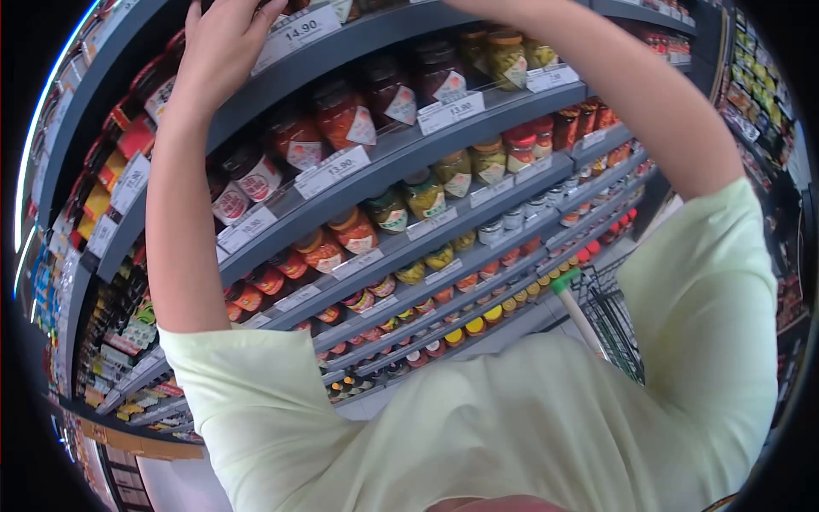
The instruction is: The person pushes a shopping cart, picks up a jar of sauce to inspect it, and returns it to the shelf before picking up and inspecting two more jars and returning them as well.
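My left hand (pixel 223 38) is raised at the top left, in front of the upper shelf, beside a white price tag reading 14.90 (pixel 300 34). Its fingers are spread, with some tips cut off by the upper frame edge, and nothing is visible in it. My right forearm (pixel 606 77) reaches up across the shelves, while the hand itself lies beyond the top edge. Below and between the arms stand jars of red preserve (pixel 345 115) and a jar with green contents (pixel 507 61).
Curved grey shelves (pixel 409 145) hold rows of jars down to the floor. A cart (pixel 610 316) with a green-ended handle (pixel 565 280) stands at the lower right. More stocked shelves (pixel 755 85) line the far right.
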### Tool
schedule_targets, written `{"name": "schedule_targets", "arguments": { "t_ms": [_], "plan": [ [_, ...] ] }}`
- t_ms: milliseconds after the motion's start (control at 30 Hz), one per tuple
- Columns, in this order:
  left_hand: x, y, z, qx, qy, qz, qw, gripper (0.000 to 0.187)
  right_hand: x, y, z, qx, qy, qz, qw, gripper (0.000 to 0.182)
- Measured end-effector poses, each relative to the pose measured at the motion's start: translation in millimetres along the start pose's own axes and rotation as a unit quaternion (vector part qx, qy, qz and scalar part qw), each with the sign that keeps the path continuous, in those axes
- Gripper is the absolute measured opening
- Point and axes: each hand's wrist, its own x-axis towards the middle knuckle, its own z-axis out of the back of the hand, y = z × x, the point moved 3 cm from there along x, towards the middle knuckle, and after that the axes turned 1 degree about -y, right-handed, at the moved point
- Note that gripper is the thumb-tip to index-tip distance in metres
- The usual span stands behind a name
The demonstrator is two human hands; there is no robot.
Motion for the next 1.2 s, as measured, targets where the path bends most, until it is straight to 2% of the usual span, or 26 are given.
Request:
{"name": "schedule_targets", "arguments": {
  "t_ms": [67, 100, 133, 200, 233, 267, 300, 333, 400, 467, 533, 567, 633, 667, 733, 767, 800, 867, 933, 967, 1000, 1033, 1133, 1167, 1200],
  "plan": [
    [-20, -33, 13, -0.024, -0.054, -0.058, 0.997, 0.044, -46, 22, 27, -0.006, 0.02, 0.071, 0.997, 0.049],
    [-25, -40, 14, 0.0, -0.121, -0.125, 0.985, 0.041, -75, 31, 42, -0.166, 0.044, 0.113, 0.979, 0.038],
    [-31, -45, 11, 0.027, -0.189, -0.191, 0.963, 0.038, -93, 51, 56, -0.118, -0.012, 0.17, 0.978, 0.03],
    [-51, -69, 8, -0.05, -0.219, -0.204, 0.953, 0.046, -145, 74, 90, -0.181, 0.038, 0.186, 0.965, 0.032],
    [-64, -86, 10, -0.126, -0.176, -0.196, 0.957, 0.045, -163, 83, 105, -0.181, 0.05, 0.171, 0.967, 0.03],
    [-78, -104, 8, -0.203, -0.126, -0.19, 0.952, 0.043, -192, 81, 120, -0.185, 0.049, 0.07, 0.979, 0.027],
    [-89, -121, 2, -0.256, -0.119, -0.218, 0.934, 0.043, -221, 78, 132, -0.187, 0.018, -0.098, 0.977, 0.024],
    [-99, -138, -8, -0.311, -0.108, -0.246, 0.912, 0.043, -255, 77, 141, -0.181, -0.016, -0.267, 0.947, 0.021],
    [-112, -175, -37, -0.43, -0.064, -0.255, 0.863, 0.042, -316, 80, 156, -0.279, -0.025, -0.368, 0.887, 0.017],
    [-125, -216, -81, -0.481, -0.017, -0.241, 0.842, 0.045, -361, 101, 162, -0.277, -0.028, -0.463, 0.841, 0.015],
    [-142, -259, -126, -0.483, 0.06, -0.252, 0.837, 0.054, -387, 125, 163, -0.323, 0.048, -0.508, 0.797, 0.023],
    [-151, -280, -141, -0.473, 0.097, -0.272, 0.833, 0.06, -397, 135, 166, -0.327, 0.038, -0.512, 0.793, 0.023],
    [-171, -319, -164, -0.455, 0.197, -0.319, 0.808, 0.075, -428, 155, 168, -0.376, 0.241, -0.604, 0.66, 0.047],
    [-181, -337, -174, -0.448, 0.238, -0.342, 0.791, 0.081, -440, 164, 174, -0.38, 0.231, -0.618, 0.648, 0.047],
    [-196, -365, -185, -0.454, 0.272, -0.388, 0.755, 0.084, -477, 185, 180, -0.318, 0.345, -0.749, 0.468, 0.074],
    [-203, -377, -190, -0.461, 0.273, -0.403, 0.742, 0.084, -490, 198, 184, -0.297, 0.329, -0.786, 0.431, 0.085],
    [-210, -388, -195, -0.456, 0.293, -0.415, 0.731, 0.086, -503, 210, 186, -0.296, 0.322, -0.796, 0.419, 0.085],
    [-227, -407, -202, -0.458, 0.318, -0.431, 0.71, 0.087, -530, 238, 189, -0.318, 0.277, -0.793, 0.44, 0.086],
    [-251, -428, -209, -0.458, 0.374, -0.45, 0.669, 0.091, -561, 266, 191, -0.322, 0.253, -0.812, 0.416, 0.084],
    [-272, -437, -216, -0.508, 0.318, -0.436, 0.671, 0.086, -577, 279, 191, -0.342, 0.236, -0.812, 0.409, 0.081],
    [-282, -444, -218, -0.515, 0.327, -0.443, 0.657, 0.086, -588, 292, 188, -0.36, 0.22, -0.813, 0.4, 0.077],
    [-287, -447, -216, -0.525, 0.286, -0.424, 0.68, 0.076, -585, 303, 184, -0.418, 0.199, -0.781, 0.42, 0.068],
    [-299, -453, -220, -0.532, 0.222, -0.375, 0.726, 0.046, -583, 322, 181, -0.478, 0.138, -0.732, 0.466, 0.06],
    [-301, -456, -225, -0.532, 0.22, -0.37, 0.729, 0.037, -579, 326, 181, -0.485, 0.118, -0.716, 0.487, 0.058],
    [-292, -455, -224, -0.53, 0.264, -0.376, 0.713, 0.034, -576, 328, 183, -0.496, 0.116, -0.697, 0.504, 0.055]
  ]
}}
